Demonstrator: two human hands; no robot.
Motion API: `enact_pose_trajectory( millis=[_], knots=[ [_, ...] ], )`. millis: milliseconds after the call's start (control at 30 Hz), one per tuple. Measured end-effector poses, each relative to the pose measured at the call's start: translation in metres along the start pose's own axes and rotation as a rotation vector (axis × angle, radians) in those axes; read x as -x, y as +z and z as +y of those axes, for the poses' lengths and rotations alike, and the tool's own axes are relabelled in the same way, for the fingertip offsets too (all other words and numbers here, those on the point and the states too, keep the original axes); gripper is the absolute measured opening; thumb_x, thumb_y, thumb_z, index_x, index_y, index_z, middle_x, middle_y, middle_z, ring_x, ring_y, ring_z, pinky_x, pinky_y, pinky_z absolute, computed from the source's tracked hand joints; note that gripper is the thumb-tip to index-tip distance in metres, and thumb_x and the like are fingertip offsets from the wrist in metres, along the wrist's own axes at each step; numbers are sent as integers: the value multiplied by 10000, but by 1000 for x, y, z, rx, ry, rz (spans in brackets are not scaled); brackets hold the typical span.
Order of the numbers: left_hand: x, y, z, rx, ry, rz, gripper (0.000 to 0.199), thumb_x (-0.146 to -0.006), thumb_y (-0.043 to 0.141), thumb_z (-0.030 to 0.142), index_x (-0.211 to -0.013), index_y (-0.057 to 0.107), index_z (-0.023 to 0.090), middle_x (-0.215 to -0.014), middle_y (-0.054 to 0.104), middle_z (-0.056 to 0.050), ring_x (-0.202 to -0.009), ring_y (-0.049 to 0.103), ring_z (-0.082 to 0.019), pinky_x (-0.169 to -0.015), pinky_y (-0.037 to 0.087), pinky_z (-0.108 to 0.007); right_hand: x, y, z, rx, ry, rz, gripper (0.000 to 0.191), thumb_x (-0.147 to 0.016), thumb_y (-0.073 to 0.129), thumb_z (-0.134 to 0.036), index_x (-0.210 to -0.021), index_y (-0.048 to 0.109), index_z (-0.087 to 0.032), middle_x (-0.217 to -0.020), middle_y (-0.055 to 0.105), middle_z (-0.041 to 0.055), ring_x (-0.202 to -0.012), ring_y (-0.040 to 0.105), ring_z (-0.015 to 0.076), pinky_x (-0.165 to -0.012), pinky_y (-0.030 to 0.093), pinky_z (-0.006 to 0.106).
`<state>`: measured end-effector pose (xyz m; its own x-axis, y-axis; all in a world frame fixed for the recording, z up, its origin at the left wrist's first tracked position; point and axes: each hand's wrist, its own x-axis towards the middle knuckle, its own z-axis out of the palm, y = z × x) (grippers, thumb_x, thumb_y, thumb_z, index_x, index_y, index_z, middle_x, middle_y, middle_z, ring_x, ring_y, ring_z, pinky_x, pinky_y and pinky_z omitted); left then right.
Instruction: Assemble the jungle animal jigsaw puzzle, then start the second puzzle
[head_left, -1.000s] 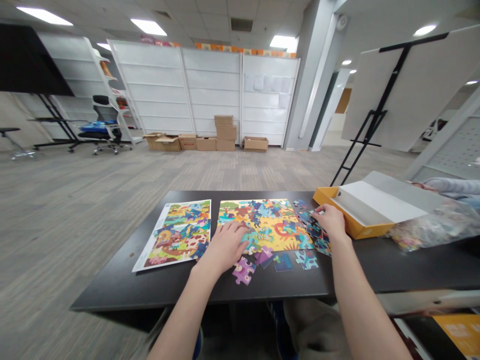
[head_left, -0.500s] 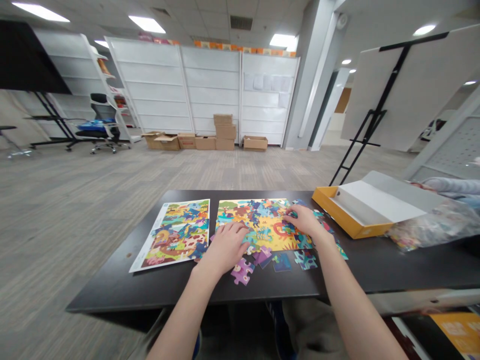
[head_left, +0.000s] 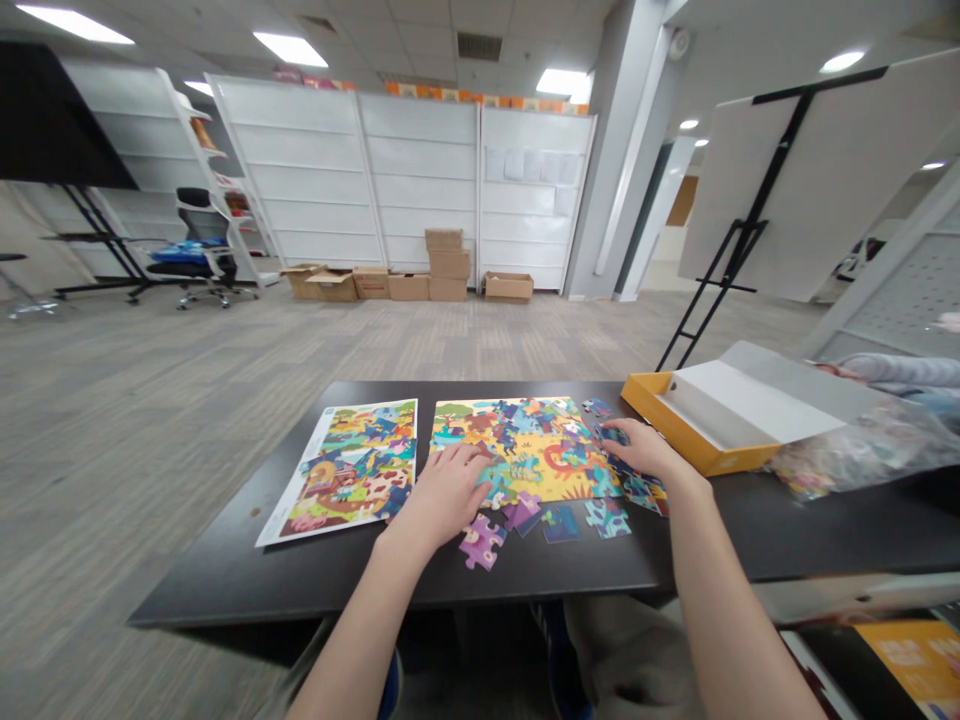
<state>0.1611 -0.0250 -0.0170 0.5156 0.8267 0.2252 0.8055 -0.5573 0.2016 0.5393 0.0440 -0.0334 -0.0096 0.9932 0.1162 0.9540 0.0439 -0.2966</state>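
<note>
A colourful puzzle [head_left: 555, 460] with a yellow middle lies on the dark table [head_left: 300, 580]. My left hand [head_left: 450, 490] rests on its lower left part, fingers spread, holding nothing. Beyond the puzzle's right edge, my right hand [head_left: 637, 447] has its fingers bent over loose pieces; what is between the fingertips is too small to make out. Nearer to me lie a pink piece [head_left: 481, 542], a purple piece [head_left: 523, 511], a blue piece [head_left: 562, 524] and a teal piece [head_left: 608, 518]. Left of the puzzle is a printed picture sheet [head_left: 345, 465].
An open yellow box [head_left: 720, 461] stands at the table's right, with a clear plastic bag [head_left: 870, 455] beside it. Behind the table are a black easel [head_left: 739, 240], cardboard boxes [head_left: 448, 265] and an office chair [head_left: 199, 250].
My right hand has moved right, off the puzzle's right part and onto the loose pieces beside it. My left hand has stayed almost where it was.
</note>
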Motion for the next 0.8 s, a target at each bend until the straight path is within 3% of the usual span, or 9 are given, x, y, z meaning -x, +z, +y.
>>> enact_pose_trajectory(
  millis=[267,433,633,800],
  knots=[
    [1,-3,-1,-18,-5,-16,272,-995,536,283,-1230,649,203,-1314,651,-110,-1269,562,-302,-1061,446,-481,-6,3,5,-25,-14,12,365,-857,693,-320,-1191,719,-175,-1292,698,150,-1192,651,316,-1045,475,419],
    [0,-2,-1,-6,-7,-21,287,-994,542,281,-1254,640,210,-1318,649,-104,-1275,558,-296,-1073,435,-475,-7,2,5,-85,-39,123,462,-734,794,-297,-1174,716,-182,-1174,697,125,-1060,680,266,-969,512,368],
    [1,0,-3,-16,4,-2,277,-993,543,299,-1232,650,211,-1303,658,-105,-1273,558,-304,-1070,436,-478,-4,-4,-2,-265,11,235,162,-813,651,-263,-940,706,-177,-1002,719,90,-880,690,219,-863,531,344],
    [2,2,-4,-7,9,23,286,-995,534,301,-1244,649,219,-1309,659,-108,-1260,569,-297,-1055,447,-475,8,-31,0,-364,65,259,163,-834,576,-249,-936,691,-195,-902,745,68,-811,690,212,-785,528,320]
  ],
)
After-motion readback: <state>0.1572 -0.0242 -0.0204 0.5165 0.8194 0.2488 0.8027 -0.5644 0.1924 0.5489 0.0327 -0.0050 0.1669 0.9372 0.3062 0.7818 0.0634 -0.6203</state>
